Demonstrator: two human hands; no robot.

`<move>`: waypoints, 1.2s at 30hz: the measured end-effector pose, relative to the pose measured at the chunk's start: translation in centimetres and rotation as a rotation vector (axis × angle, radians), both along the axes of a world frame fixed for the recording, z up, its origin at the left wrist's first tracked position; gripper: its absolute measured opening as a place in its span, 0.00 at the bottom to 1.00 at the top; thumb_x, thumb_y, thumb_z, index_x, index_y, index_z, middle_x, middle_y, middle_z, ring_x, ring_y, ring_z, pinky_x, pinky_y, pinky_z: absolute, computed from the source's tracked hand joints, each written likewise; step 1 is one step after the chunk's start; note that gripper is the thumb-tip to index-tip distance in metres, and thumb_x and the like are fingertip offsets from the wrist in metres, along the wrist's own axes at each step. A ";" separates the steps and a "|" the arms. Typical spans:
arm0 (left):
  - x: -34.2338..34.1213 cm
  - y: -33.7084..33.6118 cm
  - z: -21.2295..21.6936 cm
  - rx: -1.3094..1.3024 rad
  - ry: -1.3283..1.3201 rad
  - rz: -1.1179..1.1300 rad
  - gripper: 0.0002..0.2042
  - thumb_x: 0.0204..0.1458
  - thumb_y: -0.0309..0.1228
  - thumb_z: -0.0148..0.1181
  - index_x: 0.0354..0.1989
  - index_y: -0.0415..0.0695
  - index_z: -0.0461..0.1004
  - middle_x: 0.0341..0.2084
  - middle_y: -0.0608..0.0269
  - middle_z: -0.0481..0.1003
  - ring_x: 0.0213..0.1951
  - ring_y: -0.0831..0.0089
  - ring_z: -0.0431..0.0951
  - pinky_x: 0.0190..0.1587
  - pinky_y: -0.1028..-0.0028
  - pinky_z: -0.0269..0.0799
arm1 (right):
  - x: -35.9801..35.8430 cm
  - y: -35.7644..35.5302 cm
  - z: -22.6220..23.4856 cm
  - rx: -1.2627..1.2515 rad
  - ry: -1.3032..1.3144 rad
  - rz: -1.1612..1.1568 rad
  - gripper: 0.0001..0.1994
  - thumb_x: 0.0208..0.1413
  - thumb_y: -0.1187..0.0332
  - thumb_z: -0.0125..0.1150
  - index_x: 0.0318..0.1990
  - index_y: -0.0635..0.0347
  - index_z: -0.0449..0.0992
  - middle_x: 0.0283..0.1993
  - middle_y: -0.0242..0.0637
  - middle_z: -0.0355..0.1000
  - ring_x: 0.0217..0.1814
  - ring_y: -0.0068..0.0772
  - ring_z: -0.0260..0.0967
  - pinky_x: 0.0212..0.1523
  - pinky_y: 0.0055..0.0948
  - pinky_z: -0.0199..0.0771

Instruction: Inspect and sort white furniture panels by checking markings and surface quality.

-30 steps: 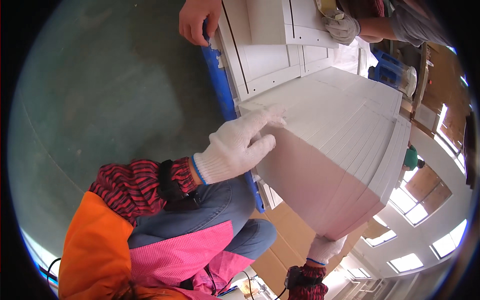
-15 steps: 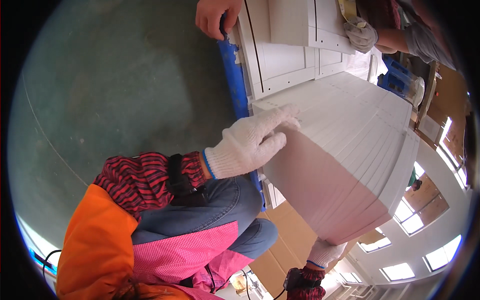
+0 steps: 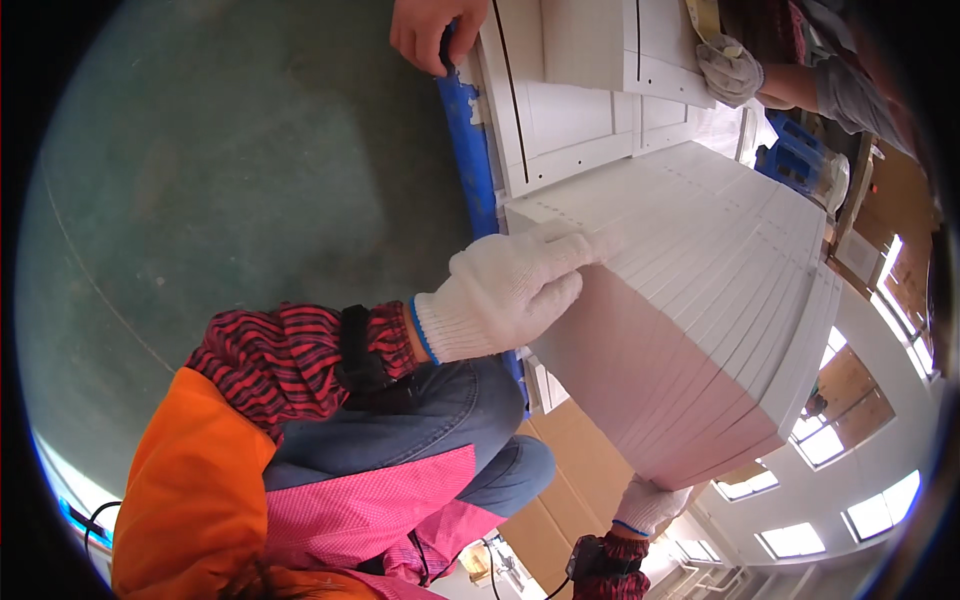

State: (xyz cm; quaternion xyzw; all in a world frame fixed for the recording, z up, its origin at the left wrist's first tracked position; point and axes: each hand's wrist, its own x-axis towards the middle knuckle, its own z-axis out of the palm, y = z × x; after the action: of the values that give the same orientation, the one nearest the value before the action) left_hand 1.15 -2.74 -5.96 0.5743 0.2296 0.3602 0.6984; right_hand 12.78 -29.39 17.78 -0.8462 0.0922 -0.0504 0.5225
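Note:
In the middle stands a stack of white boards (image 3: 690, 330), packed face to face with their thin edges showing as parallel lines. My left hand (image 3: 510, 290), in a white knit glove with a blue cuff edge, lies at the stack's near left corner. Its fingers stretch over the board edges, and the thumb is apart from them. At the lower end of the stack is my right hand (image 3: 652, 503), also gloved. It touches the boards there, but its fingers are mostly hidden behind the stack.
White framed panels (image 3: 575, 130) lie beyond the stack, on a blue support (image 3: 468, 150). A co-worker's bare hand (image 3: 435, 35) holds the panels' left edge; a gloved hand (image 3: 730, 72) rests by a yellow tape measure (image 3: 704, 18). Brown cardboard (image 3: 570, 480) stands below the stack.
My left hand has shifted slightly right and its fingers reach further over the board edges. The gaps between boards look more fanned. My right hand stays at the lower end.

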 end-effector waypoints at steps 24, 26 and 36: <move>0.6 2.5 4.1 0.276 0.306 -0.122 0.20 0.51 0.52 0.70 0.40 0.47 0.82 0.38 0.62 0.80 0.34 0.60 0.83 0.33 0.67 0.78 | 1.3 -3.9 0.8 0.050 0.040 0.045 0.20 0.70 0.59 0.50 0.65 0.57 0.69 0.61 0.36 0.69 0.62 0.34 0.69 0.54 0.35 0.76; 0.8 2.6 4.6 0.289 0.344 -0.116 0.21 0.50 0.53 0.70 0.39 0.47 0.82 0.36 0.62 0.80 0.32 0.60 0.83 0.32 0.66 0.77 | 1.3 -4.0 0.8 0.064 0.047 0.042 0.21 0.71 0.58 0.50 0.65 0.56 0.69 0.62 0.35 0.69 0.63 0.34 0.68 0.55 0.35 0.76; 1.2 2.2 5.3 0.236 0.409 -0.085 0.19 0.47 0.49 0.72 0.35 0.46 0.81 0.34 0.62 0.79 0.30 0.59 0.82 0.31 0.65 0.77 | 0.8 -2.2 0.1 0.094 0.000 0.088 0.18 0.72 0.58 0.49 0.60 0.59 0.72 0.56 0.33 0.72 0.57 0.29 0.72 0.49 0.29 0.78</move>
State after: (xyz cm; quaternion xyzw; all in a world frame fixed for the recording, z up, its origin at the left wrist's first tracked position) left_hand 2.33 -0.55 -0.62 0.7220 0.2982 0.2310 0.5801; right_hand 13.57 -31.59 17.93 -0.8238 0.0569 -0.0230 0.5636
